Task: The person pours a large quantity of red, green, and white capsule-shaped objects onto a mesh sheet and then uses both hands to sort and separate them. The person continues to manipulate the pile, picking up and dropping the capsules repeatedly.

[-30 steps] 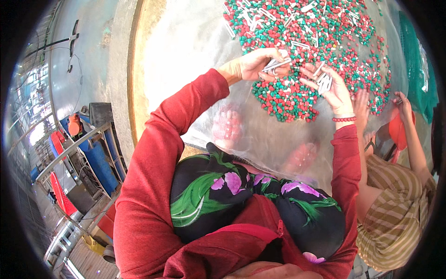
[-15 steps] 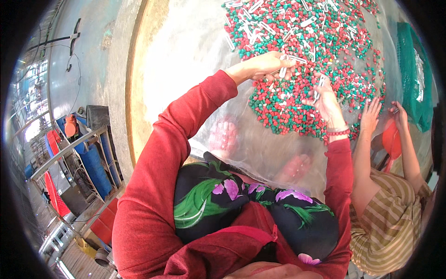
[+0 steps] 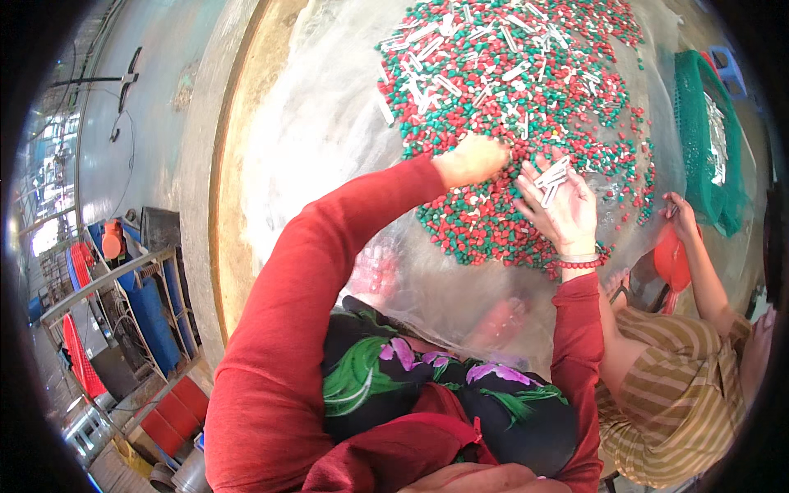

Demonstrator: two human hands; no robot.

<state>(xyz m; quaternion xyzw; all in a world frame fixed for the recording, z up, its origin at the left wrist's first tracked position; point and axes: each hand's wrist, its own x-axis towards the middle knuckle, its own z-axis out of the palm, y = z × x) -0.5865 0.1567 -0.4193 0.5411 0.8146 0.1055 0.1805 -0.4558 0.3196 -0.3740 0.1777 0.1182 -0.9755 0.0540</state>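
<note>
A wide heap of small red and green pieces (image 3: 485,234) lies on clear plastic sheeting, with narrow white strips (image 3: 448,85) scattered through its far part. My left hand (image 3: 475,160) is down at the middle of the heap, back upward and fingers curled in; whatever they pinch is hidden. To its right, my right hand (image 3: 567,215) is turned palm up just above the heap. Several slim white strips (image 3: 552,175) lie across its palm and fingers, held loosely. A red beaded bracelet (image 3: 579,263) circles that wrist.
At the right sits a person in a striped top (image 3: 682,370), one hand (image 3: 680,215) raised beside a red object (image 3: 672,259). A green mesh basket (image 3: 686,107) with white strips inside stands beyond. On the left runs a raised ledge (image 3: 215,164), with a metal-framed rack (image 3: 156,316) behind it.
My left hand has gone down into the heap and no longer shows a white strip. My right hand has turned palm up, now with several strips on it. The other person's nearer hand has withdrawn.
</note>
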